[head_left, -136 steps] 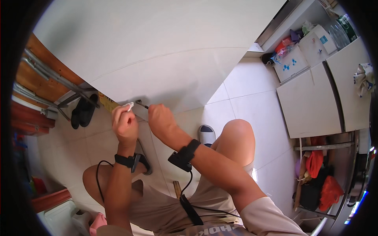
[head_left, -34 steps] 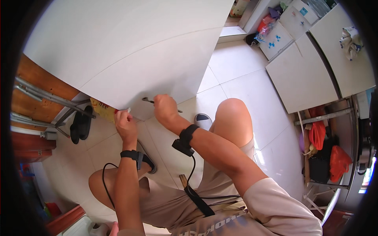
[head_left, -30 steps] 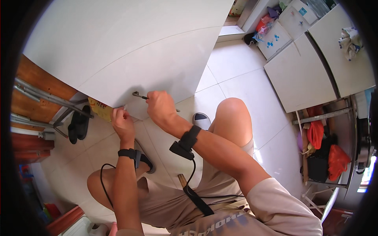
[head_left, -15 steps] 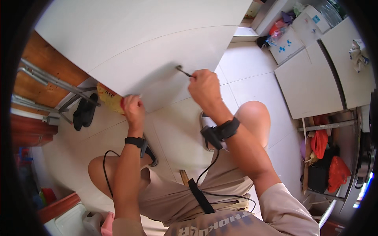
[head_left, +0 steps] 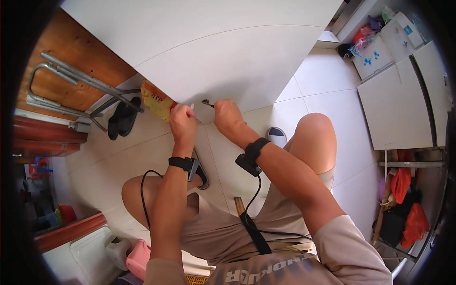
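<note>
My right hand (head_left: 229, 118) is closed on a slim dark tool, its bent metal head (head_left: 205, 102) against or just over the lower part of a white panel (head_left: 209, 52). My left hand (head_left: 183, 123) is closed on a small white piece (head_left: 192, 107), too small to identify, left of the tool. Behind its fingers is a yellow-and-red package (head_left: 154, 99) beside the panel's lower edge. Both wrists wear black straps with devices (head_left: 248, 164) and cables.
Metal folding frames (head_left: 80, 80) lean by wood at left, above dark slippers (head_left: 126, 118). At right are white cabinets (head_left: 394, 104) and a rack (head_left: 403, 165) with red bags. Tiled floor (head_left: 323, 71) lies below; my knees flank my arms.
Since half a second ago my right hand and tool have moved down and left along the panel, closer to my left hand. The whole view has also shifted.
</note>
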`<state>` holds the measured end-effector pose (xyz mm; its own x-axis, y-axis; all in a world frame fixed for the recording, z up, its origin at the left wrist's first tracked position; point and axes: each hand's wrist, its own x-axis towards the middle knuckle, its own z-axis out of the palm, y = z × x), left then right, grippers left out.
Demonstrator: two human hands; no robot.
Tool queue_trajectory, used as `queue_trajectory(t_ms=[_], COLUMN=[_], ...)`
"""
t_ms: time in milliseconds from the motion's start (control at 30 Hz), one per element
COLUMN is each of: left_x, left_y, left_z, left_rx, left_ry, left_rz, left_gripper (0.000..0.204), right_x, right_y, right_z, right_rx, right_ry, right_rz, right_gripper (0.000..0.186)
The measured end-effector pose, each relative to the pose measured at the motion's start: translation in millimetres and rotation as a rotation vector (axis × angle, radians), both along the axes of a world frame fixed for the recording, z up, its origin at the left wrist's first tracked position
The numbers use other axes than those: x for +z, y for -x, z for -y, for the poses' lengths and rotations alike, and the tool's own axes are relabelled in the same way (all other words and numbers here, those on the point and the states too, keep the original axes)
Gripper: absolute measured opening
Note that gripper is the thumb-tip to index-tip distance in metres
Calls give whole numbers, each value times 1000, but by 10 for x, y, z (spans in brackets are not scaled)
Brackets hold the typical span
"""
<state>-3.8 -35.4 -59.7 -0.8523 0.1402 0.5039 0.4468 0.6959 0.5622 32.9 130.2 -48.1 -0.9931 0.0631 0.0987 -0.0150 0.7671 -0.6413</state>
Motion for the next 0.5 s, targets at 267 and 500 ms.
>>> queue_trajectory(t_ms=[267,500], left_x=[660,1046], left_y=[-34,37], left_z=[-62,-129], left_rx=[71,11], left_ry=[-178,-283], left_rz=[-118,-329], left_gripper=[18,21], right_x=[983,1792], right_y=[-165,-550], right_z=[-102,-1051], right_rx=[-120,-387], right_ry=[106,8], right_rz=[-152,-187], right_gripper=[22,23])
